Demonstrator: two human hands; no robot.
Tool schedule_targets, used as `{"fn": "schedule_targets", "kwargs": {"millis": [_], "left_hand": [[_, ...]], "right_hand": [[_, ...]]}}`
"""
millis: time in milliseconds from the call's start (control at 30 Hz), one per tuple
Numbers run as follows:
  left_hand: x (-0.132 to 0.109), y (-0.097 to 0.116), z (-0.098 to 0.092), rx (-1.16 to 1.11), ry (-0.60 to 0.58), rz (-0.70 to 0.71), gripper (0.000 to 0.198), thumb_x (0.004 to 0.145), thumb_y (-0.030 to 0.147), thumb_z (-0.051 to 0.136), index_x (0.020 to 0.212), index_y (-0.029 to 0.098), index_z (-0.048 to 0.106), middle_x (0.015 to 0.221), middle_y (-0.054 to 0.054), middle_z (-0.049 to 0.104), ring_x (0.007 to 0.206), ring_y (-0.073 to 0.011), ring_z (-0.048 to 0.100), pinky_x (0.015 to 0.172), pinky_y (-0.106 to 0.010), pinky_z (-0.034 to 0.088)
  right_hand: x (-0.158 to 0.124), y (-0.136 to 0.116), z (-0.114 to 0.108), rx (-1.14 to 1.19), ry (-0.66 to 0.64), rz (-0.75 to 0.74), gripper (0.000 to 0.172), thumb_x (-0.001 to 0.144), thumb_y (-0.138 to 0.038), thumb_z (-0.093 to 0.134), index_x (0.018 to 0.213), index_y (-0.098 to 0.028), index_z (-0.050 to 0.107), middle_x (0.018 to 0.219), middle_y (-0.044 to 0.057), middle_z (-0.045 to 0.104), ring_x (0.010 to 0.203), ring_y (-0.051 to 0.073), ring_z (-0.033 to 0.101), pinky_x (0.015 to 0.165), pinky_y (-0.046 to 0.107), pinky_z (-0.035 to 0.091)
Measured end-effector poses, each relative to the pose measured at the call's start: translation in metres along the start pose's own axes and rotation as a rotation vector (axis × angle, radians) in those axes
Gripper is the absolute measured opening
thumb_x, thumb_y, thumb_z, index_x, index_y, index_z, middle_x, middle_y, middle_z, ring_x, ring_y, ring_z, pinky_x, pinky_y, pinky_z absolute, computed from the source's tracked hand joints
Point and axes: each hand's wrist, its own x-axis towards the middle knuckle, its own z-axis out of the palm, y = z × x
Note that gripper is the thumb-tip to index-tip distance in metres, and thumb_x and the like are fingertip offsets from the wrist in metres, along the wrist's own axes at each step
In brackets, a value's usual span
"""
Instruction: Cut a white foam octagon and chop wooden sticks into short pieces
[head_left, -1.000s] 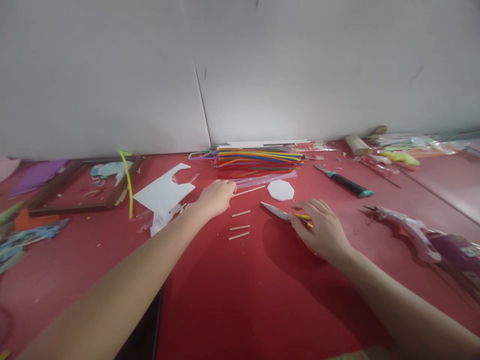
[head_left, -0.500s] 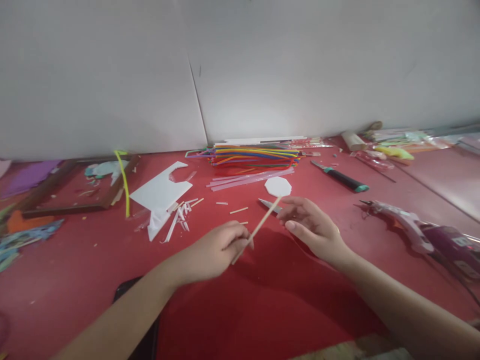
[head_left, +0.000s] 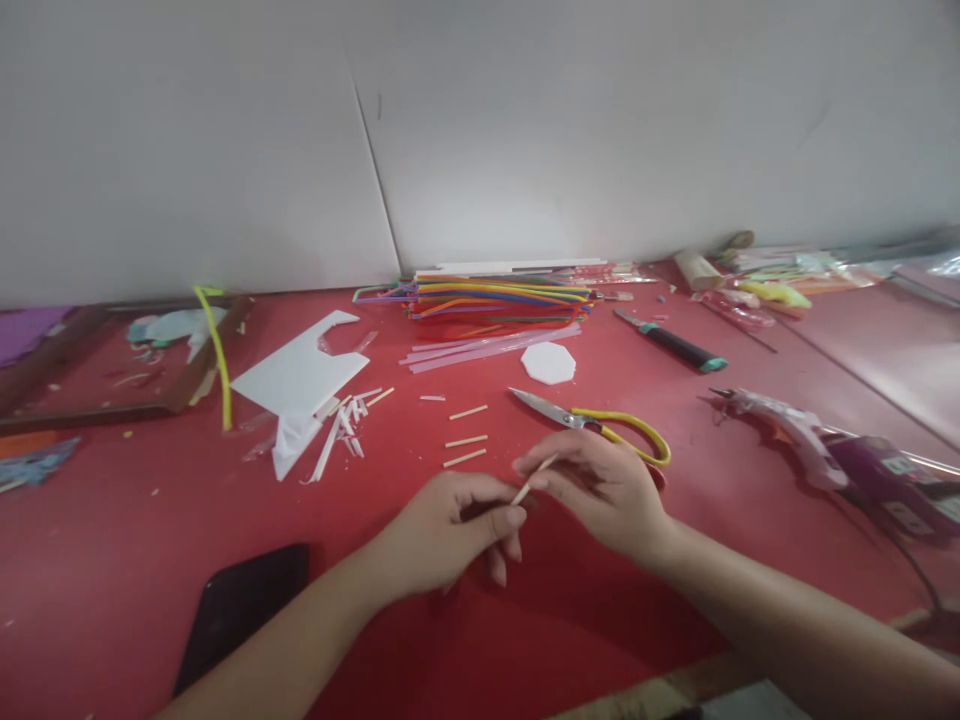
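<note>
A thin wooden stick (head_left: 523,492) is pinched between both hands above the red table. My left hand (head_left: 469,528) has thumb and fingers closed on its lower end, and my right hand (head_left: 581,478) grips its upper part. Just beyond the hands lie three short stick pieces (head_left: 466,440), roughly parallel. Scissors with yellow handles (head_left: 559,410) rest by my right hand, which partly covers them. Behind the scissors is a white octagonal piece (head_left: 548,363).
White cut sheet (head_left: 300,370) and scraps lie left; a dark phone (head_left: 244,600) is near my left forearm. Colourful pipe cleaners (head_left: 502,300) sit by the wall. A cutter (head_left: 682,347) and pink glue gun (head_left: 795,435) are at right.
My right hand has moved down and left and taken hold of the stick. The view has shifted, showing more of the scissors, the phone and the short stick pieces.
</note>
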Motion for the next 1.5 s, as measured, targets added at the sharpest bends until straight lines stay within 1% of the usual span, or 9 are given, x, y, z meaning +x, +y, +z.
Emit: {"fn": "schedule_targets", "kwargs": {"millis": [133,267,533,667,833,933,1100,1333,1500], "left_hand": [[-0.001,0.003,-0.011,-0.335,-0.043,0.034,0.046,0.083,0.051,0.064,0.117,0.021,0.058,0.072,-0.004,0.071,0.051,-0.0131,0.065,0.051,-0.023,0.051],[0.0,0.005,-0.019,-0.493,0.054,0.161,0.025,0.088,0.043,0.054,0.095,0.019,0.06,0.085,-0.011,0.074,0.071,-0.0218,0.072,0.061,-0.033,0.058],[-0.003,0.003,-0.019,0.341,0.532,0.608,0.016,0.093,0.027,0.052,0.089,0.024,0.067,0.091,-0.004,0.066,0.086,-0.0163,0.062,0.076,-0.031,0.053],[-0.002,0.001,-0.026,0.327,0.719,0.75,0.02,0.098,0.031,0.046,0.091,0.025,0.064,0.092,-0.003,0.064,0.09,-0.0157,0.061,0.078,-0.031,0.051],[-0.001,-0.004,-0.034,0.203,0.928,0.715,0.023,0.097,0.039,0.047,0.092,0.022,0.061,0.084,-0.001,0.063,0.075,-0.0121,0.06,0.073,-0.027,0.052],[-0.001,-0.004,-0.034,0.155,0.922,0.693,0.024,0.097,0.04,0.047,0.091,0.021,0.061,0.084,-0.001,0.063,0.075,-0.012,0.06,0.072,-0.026,0.053],[-0.002,-0.005,-0.031,0.199,0.876,0.636,0.024,0.096,0.04,0.048,0.091,0.021,0.061,0.083,0.0,0.062,0.07,-0.0105,0.058,0.066,-0.023,0.051],[0.003,-0.005,-0.024,0.478,0.589,0.544,0.022,0.096,0.031,0.048,0.086,0.021,0.065,0.089,0.0,0.068,0.081,-0.0118,0.064,0.073,-0.022,0.051],[0.004,-0.006,-0.015,0.56,0.535,0.561,0.012,0.094,0.025,0.053,0.093,0.022,0.065,0.096,0.0,0.07,0.089,-0.012,0.066,0.075,-0.021,0.052]], "right_hand": [[0.008,0.004,-0.011,-0.307,-0.041,-0.113,0.009,0.087,-0.031,0.066,0.085,-0.022,0.068,0.078,0.002,0.07,0.072,0.016,0.066,0.068,0.03,0.054],[0.011,0.006,-0.011,-0.371,-0.12,-0.136,0.011,0.09,-0.027,0.059,0.086,-0.022,0.068,0.076,0.001,0.071,0.068,0.014,0.066,0.064,0.026,0.053],[0.01,0.018,0.009,-0.365,-0.192,-0.169,0.013,0.092,-0.021,0.056,0.098,-0.023,0.067,0.087,0.003,0.073,0.078,0.016,0.068,0.073,0.028,0.054],[0.014,0.024,0.009,-0.466,-0.166,-0.173,0.015,0.093,-0.02,0.054,0.102,-0.02,0.065,0.092,0.006,0.07,0.088,0.018,0.064,0.081,0.033,0.053],[0.015,0.021,0.014,-0.674,-0.463,-0.34,0.035,0.093,-0.017,0.051,0.127,-0.024,0.057,0.132,0.007,0.06,0.125,0.024,0.049,0.104,0.046,0.039],[0.013,0.021,0.018,-0.704,-0.503,-0.354,0.035,0.094,-0.015,0.046,0.127,-0.023,0.057,0.138,0.006,0.057,0.129,0.023,0.046,0.105,0.045,0.038],[0.011,0.024,0.012,-0.638,-0.38,-0.402,0.026,0.096,-0.011,0.042,0.106,-0.017,0.065,0.104,0.008,0.071,0.097,0.019,0.061,0.089,0.037,0.05],[0.007,0.002,-0.004,-0.977,-0.648,-0.343,0.024,0.089,-0.006,0.049,0.107,-0.014,0.063,0.094,0.011,0.066,0.085,0.024,0.061,0.073,0.037,0.053],[0.002,0.011,0.0,-0.647,-0.414,-0.302,0.026,0.079,-0.003,0.055,0.099,-0.016,0.064,0.092,0.007,0.067,0.083,0.019,0.062,0.074,0.032,0.053]]}}
